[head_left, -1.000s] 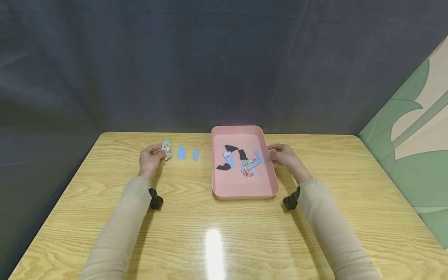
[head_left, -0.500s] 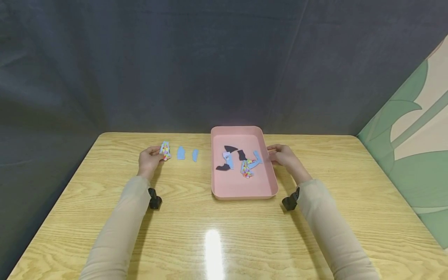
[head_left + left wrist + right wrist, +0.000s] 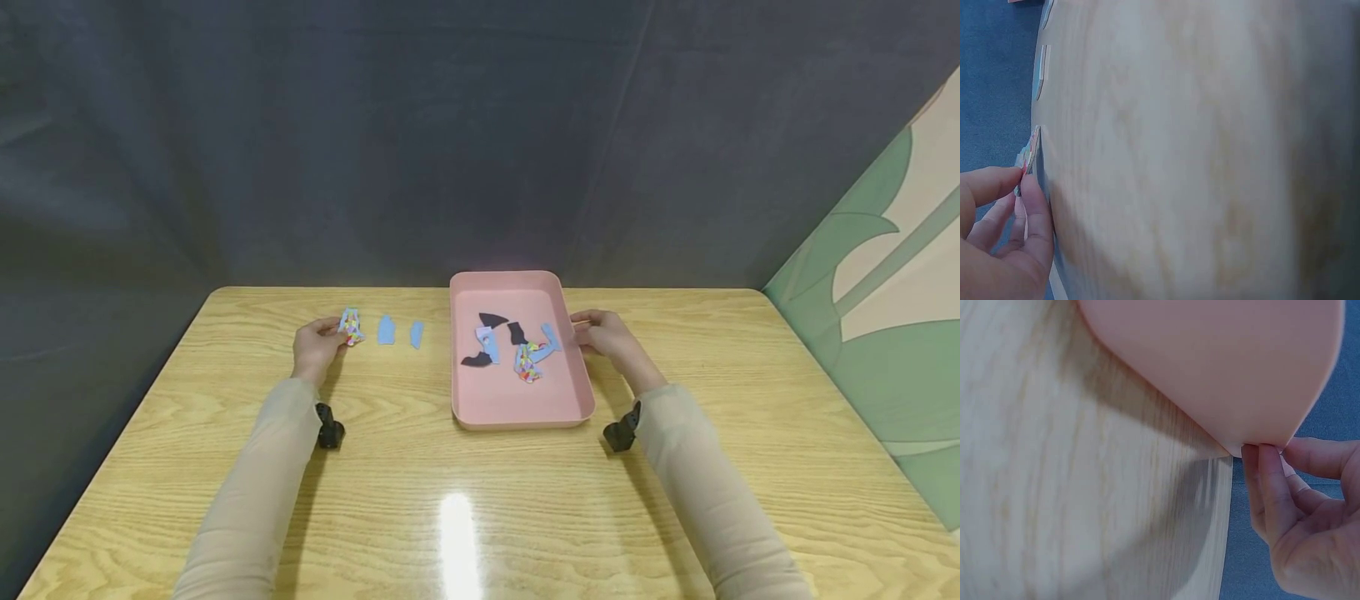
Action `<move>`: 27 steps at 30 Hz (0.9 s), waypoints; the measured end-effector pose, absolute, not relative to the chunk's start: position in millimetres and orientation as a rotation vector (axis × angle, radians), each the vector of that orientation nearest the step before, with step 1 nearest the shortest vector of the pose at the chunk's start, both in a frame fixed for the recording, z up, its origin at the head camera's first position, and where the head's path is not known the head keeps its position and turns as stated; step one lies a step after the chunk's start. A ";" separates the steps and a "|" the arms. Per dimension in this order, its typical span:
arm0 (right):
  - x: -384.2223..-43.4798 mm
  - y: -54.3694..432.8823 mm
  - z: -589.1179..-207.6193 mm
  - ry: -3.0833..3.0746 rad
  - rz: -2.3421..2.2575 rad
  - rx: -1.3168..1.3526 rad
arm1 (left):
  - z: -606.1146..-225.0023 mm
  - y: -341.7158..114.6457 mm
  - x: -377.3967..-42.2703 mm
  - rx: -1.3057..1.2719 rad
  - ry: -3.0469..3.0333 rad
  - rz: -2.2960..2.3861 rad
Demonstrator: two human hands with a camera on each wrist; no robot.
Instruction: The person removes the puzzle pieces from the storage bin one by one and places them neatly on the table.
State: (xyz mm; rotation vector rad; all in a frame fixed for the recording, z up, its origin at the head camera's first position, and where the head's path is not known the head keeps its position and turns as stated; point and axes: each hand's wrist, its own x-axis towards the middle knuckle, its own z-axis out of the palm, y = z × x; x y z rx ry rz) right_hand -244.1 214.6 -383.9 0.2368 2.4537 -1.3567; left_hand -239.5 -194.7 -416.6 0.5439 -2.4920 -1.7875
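1. Puzzle-like multicoloured piece (image 3: 350,326): at the far left of the table (image 3: 390,500); whether it touches the wood, I cannot tell.
2. The left hand (image 3: 315,350) pinches it between thumb and fingers at its near edge, which I judge keeps most of the patterned face uncovered.
3. Just right of it lie a wider light-blue piece (image 3: 386,330) and a narrower light-blue piece (image 3: 416,334), apart from each other; I read the gaps as room for fingers.
4. Further right, the pink tray (image 3: 517,408) holds mixed pieces: three dark ones, some blue, and a patterned piece (image 3: 527,367) overlapping a curved blue piece (image 3: 550,337).
5. Right hand (image 3: 609,340): fingertips against the tray's right side, likely steadying it. Whether it pinches the rim or merely rests there, I cannot tell.
6. Far side: a dark drape (image 3: 480,125).
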 end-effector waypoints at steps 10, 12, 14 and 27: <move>-245.5 214.0 -383.9 2.448 -1.361 0.257 | -412.2 -195.9 -237.4 0.539 -2.538 -1.697; -245.7 214.2 -384.3 2.449 -1.362 0.258 | -411.4 -195.5 -237.9 0.539 -2.537 -1.674; -246.0 214.5 -384.7 2.447 -1.369 0.258 | -410.6 -194.3 -238.9 0.532 -2.522 -1.676; -245.5 216.1 -386.2 2.447 -1.379 0.241 | -398.0 -147.9 -240.5 0.247 -2.569 -1.704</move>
